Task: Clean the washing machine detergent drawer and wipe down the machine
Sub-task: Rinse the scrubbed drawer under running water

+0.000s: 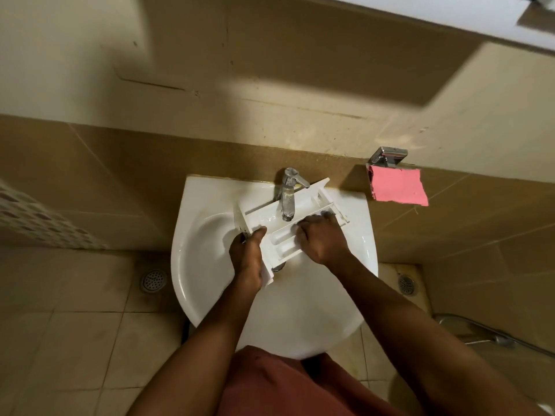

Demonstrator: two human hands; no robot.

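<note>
The white detergent drawer point(280, 235) lies across the white sink point(204, 265), under the chrome tap point(289, 193). Water sits in its compartment below the spout. My left hand point(247, 256) grips the drawer's left front end, thumb on top. My right hand point(321, 238) is inside the drawer's right side, fingers curled down into a compartment and rubbing or pressing there. Whether it holds a cloth or brush is hidden. The washing machine is not in view.
A pink cloth point(398, 187) hangs from a chrome holder point(387, 157) on the tiled wall to the right. Floor drains point(153, 280) sit on both sides of the sink. A shower hose point(480, 331) lies at the lower right.
</note>
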